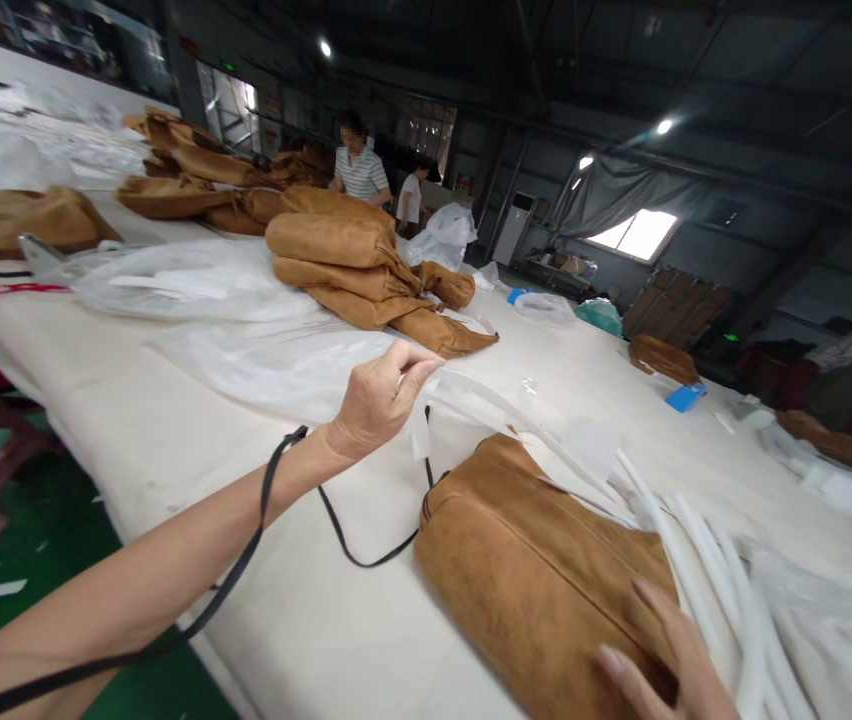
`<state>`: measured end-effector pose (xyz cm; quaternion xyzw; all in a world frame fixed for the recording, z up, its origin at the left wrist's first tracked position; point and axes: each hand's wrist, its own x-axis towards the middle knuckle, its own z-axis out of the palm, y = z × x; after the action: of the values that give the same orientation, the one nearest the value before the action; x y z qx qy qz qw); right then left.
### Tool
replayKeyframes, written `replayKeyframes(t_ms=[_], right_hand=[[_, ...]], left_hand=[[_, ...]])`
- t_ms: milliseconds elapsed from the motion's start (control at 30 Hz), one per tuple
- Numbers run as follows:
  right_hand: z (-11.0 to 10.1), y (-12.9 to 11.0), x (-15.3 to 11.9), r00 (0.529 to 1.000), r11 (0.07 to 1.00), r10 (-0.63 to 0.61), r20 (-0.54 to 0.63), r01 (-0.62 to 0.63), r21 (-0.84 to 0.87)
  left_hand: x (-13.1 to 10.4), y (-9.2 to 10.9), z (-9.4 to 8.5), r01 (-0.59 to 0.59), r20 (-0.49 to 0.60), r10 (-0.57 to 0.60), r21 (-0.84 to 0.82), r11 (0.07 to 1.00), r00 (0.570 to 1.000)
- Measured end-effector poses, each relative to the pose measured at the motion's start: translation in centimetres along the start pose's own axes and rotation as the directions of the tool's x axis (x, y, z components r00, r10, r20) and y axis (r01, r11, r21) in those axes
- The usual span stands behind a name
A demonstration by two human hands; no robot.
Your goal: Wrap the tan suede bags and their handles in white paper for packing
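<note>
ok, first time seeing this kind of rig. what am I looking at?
No machine here: these are a person's two bare hands. The single picture comes from a camera worn on that person's head, looking forward and down.

The left hand pinches one end of a thin whitish strip. The right hand, fingers spread, is at a brown bag.

On the white table there are also a stack of brown bags, sheets of clear plastic and thicker white strips.
</note>
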<state>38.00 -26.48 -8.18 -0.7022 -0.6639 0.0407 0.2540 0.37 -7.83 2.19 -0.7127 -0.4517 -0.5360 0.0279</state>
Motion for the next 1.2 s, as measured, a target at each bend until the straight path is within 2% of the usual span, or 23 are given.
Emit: replayKeyframes(t_ms=[67, 100, 167, 200, 233, 300, 367, 467, 533, 567, 600, 667, 733, 767, 833, 867, 900, 933, 1033, 1067, 1100, 1133, 1200], right_hand=[[-1.8, -3.0, 0.7, 0.971, 0.988, -0.132, -0.2, 0.113, -0.103], [-2.8, -4.8, 1.1, 0.929, 0.973, -0.209, -0.306, 0.166, -0.16], [-4.8, -8.3, 1.9, 0.806, 0.934, -0.345, -0.48, 0.246, -0.258], [-5.7, -9.9, 2.4, 0.753, 0.908, -0.409, -0.516, 0.28, -0.312], [-6.6, -11.2, 2.9, 0.732, 0.881, -0.459, -0.504, 0.304, -0.362], [-8.0, -13.0, 3.8, 0.735, 0.843, -0.514, -0.442, 0.338, -0.418], [-9.3, -13.6, 4.4, 0.753, 0.85, -0.501, -0.427, 0.335, -0.407], [-11.2, -13.0, 4.3, 0.803, 0.936, -0.334, -0.494, 0.221, -0.273], [-12.2, -11.7, 3.4, 0.871, 0.983, -0.174, -0.459, 0.126, -0.133], [-12.4, -10.9, 2.8, 0.913, 0.993, -0.117, -0.392, 0.102, -0.059], [-12.3, -10.1, 1.9, 0.953, 0.996, -0.076, -0.295, 0.084, 0.013], [-11.1, -8.4, -0.4, 1.0, 0.99, -0.025, -0.013, 0.026, 0.138], [-9.0, -7.1, -3.2, 0.969, 0.976, 0.038, 0.244, -0.089, 0.2], [-7.8, -6.6, -4.7, 0.944, 0.967, 0.082, 0.32, -0.153, 0.205], [-5.9, -5.8, -7.3, 0.92, 0.949, 0.168, 0.354, -0.248, 0.195], [-5.2, -5.5, -8.2, 0.92, 0.943, 0.211, 0.329, -0.28, 0.179], [-4.8, -5.3, -8.9, 0.925, 0.942, 0.243, 0.291, -0.297, 0.158], [-4.6, -5.1, -9.1, 0.935, 0.946, 0.256, 0.246, -0.295, 0.137], [-4.7, -4.5, -8.3, 0.976, 0.981, 0.175, 0.129, -0.184, 0.057], [-4.8, -4.3, -7.7, 0.987, 0.992, 0.124, 0.105, -0.127, 0.021], [-4.7, -4.1, -7.0, 0.993, 0.996, 0.082, 0.081, -0.08, -0.024], [-4.6, -3.8, -6.4, 0.997, 0.996, 0.053, 0.056, -0.049, -0.079], [-4.1, -3.2, -5.5, 1.0, 0.978, 0.015, 0.009, -0.013, -0.21]], left_hand=[[0.4, 2.0, -1.2, -0.034, -0.086, 0.025, -0.109, 0.993, 0.996], [0.5, 2.9, -1.7, -0.045, -0.095, 0.032, -0.134, 0.99, 0.995], [0.5, 4.6, -2.4, -0.069, -0.073, 0.057, -0.182, 0.981, 0.996], [0.4, 5.3, -2.6, -0.08, -0.051, 0.071, -0.213, 0.974, 0.996], [0.4, 6.0, -2.8, -0.085, -0.029, 0.081, -0.246, 0.966, 0.996], [0.4, 7.2, -3.1, -0.084, -0.005, 0.087, -0.31, 0.947, 0.996], [0.8, 8.2, -3.4, -0.068, -0.005, 0.071, -0.361, 0.93, 0.997], [1.6, 9.4, -4.0, -0.019, 0.051, 0.045, -0.437, 0.899, 0.998], [1.5, 9.5, -4.5, 0.038, 0.207, 0.076, -0.497, 0.867, 0.975], [1.1, 9.4, -4.6, 0.078, 0.324, 0.114, -0.525, 0.848, 0.939], [0.4, 9.1, -4.7, 0.123, 0.451, 0.165, -0.543, 0.831, 0.877], [-1.6, 8.2, -4.6, 0.216, 0.67, 0.267, -0.545, 0.81, 0.692], [-4.2, 7.2, -4.1, 0.276, 0.794, 0.34, -0.522, 0.807, 0.504], [-5.4, 6.8, -3.8, 0.276, 0.823, 0.371, -0.511, 0.814, 0.43], [-7.5, 6.4, -3.1, 0.212, 0.842, 0.427, -0.507, 0.836, 0.331], [-8.1, 6.4, -2.7, 0.156, 0.839, 0.449, -0.51, 0.846, 0.307], [-8.4, 6.6, -2.3, 0.093, 0.831, 0.465, -0.512, 0.854, 0.305], [-8.5, 6.8, -1.8, 0.03, 0.82, 0.469, -0.505, 0.862, 0.327], [-7.6, 7.6, -0.1, -0.157, 0.759, 0.448, -0.428, 0.89, 0.473], [-7.2, 7.7, 0.6, -0.219, 0.732, 0.446, -0.391, 0.894, 0.515], [-6.9, 7.7, 1.4, -0.268, 0.714, 0.448, -0.36, 0.894, 0.538], [-6.6, 7.6, 2.2, -0.299, 0.709, 0.452, -0.34, 0.892, 0.541], [-6.2, 7.1, 3.6, -0.308, 0.737, 0.443, -0.325, 0.894, 0.51]])
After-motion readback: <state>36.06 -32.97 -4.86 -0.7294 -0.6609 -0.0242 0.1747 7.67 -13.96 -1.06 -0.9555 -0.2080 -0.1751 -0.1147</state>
